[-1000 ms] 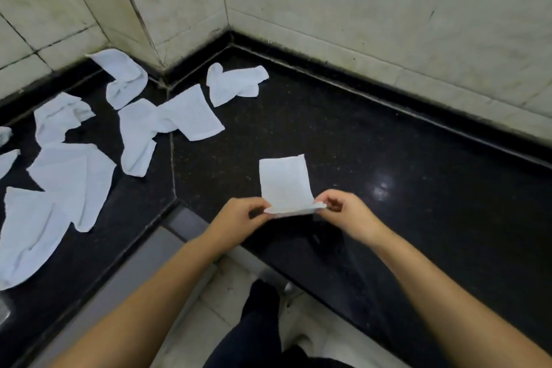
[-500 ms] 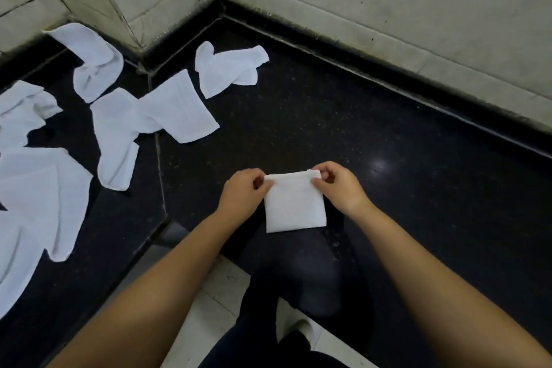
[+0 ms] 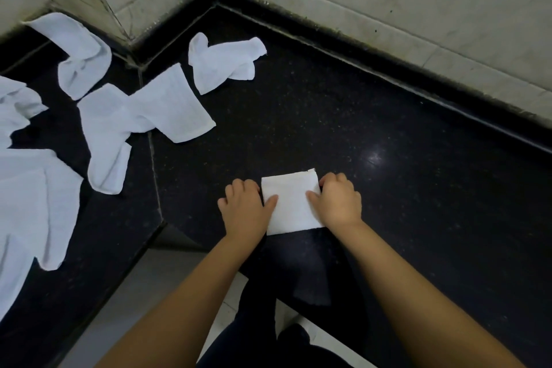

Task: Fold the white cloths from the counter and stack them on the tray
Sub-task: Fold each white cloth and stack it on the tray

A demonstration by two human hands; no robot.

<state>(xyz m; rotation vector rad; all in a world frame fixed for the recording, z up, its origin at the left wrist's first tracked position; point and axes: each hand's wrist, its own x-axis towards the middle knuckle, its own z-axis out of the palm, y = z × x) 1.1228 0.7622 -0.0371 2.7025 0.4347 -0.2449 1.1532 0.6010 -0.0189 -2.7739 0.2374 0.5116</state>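
A small folded white cloth [image 3: 291, 203] lies flat on the black counter [image 3: 418, 188] right in front of me. My left hand [image 3: 243, 206] holds its left edge, thumb on top and fingers curled beside it. My right hand [image 3: 339, 200] holds the right edge the same way, thumb lying on the cloth. Several unfolded white cloths lie to the left: one crumpled near the corner [image 3: 222, 61], one spread flat [image 3: 176, 107], one by the wall [image 3: 83, 54], and a large one at the left edge [image 3: 30, 203]. No tray is in view.
Tiled walls [image 3: 388, 9] close the counter at the back and meet in a corner. The counter's front edge [image 3: 155, 233] steps back on the left, with floor tiles and my dark legs [image 3: 263, 337] below.
The cloth was folded over from a long strip into a small rectangle and laid flat. Both hands moved from pinching its far corners down to its sides.
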